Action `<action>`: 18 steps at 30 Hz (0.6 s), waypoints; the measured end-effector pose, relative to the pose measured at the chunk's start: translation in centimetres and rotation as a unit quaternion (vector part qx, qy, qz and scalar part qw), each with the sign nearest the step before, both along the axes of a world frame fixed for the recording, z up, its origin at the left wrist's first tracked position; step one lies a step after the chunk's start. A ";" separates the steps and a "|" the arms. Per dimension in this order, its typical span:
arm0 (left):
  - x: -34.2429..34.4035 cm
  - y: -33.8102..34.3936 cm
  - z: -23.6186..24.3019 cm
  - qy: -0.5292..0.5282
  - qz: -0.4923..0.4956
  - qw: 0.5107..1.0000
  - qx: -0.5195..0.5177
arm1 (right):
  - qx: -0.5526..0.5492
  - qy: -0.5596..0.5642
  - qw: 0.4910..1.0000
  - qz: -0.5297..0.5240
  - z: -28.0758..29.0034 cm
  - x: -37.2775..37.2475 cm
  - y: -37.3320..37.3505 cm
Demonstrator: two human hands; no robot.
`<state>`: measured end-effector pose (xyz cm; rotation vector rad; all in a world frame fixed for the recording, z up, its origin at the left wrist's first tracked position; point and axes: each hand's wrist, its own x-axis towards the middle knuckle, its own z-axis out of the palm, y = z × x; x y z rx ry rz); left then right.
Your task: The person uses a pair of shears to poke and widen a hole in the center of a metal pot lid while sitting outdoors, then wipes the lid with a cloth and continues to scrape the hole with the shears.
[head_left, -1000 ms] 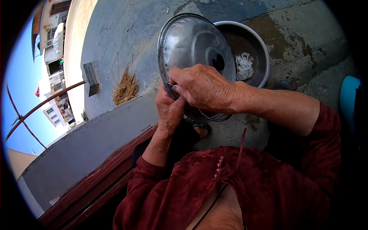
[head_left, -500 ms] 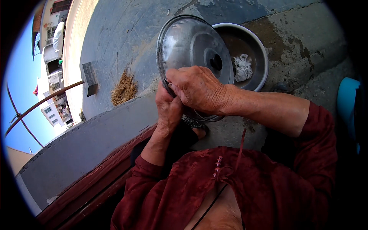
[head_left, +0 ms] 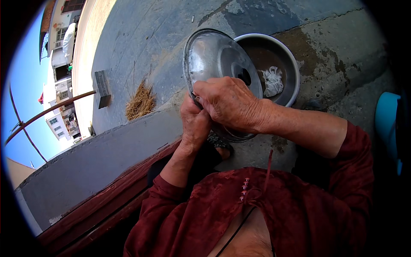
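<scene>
A large round metal pot lid [head_left: 210,53] with a black knob [head_left: 244,76] is held tilted, knob side up, in front of me. My left hand [head_left: 195,123] is closed on the lid's near left rim. Pressed against that same rim is my right hand [head_left: 234,104], its fingers curled; what they pinch, if anything, is hidden. Behind the lid, to the right, stands a metal basin [head_left: 296,70] with brownish water in it. A crumpled white cloth [head_left: 272,80] lies in the basin. The lid covers part of the basin from view.
A low grey wall [head_left: 98,150] runs along the left, with dark red wood [head_left: 107,199] on its near side. Beyond it are a straw bundle [head_left: 140,103] and a grey block [head_left: 102,89]. A turquoise object [head_left: 386,120] stands at far right. Patches of the concrete floor look wet.
The lid and both hands have shifted slightly right and nearer to me. The whole view has dipped a little too. Both hands stay closed at the rim.
</scene>
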<state>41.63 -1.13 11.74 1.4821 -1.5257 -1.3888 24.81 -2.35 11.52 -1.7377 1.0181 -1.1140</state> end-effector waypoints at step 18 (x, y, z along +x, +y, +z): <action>-2.0 -0.2 1.3 -0.001 0.011 1.000 0.016 | 0.034 0.070 0.997 0.023 0.4 -0.8 -1.4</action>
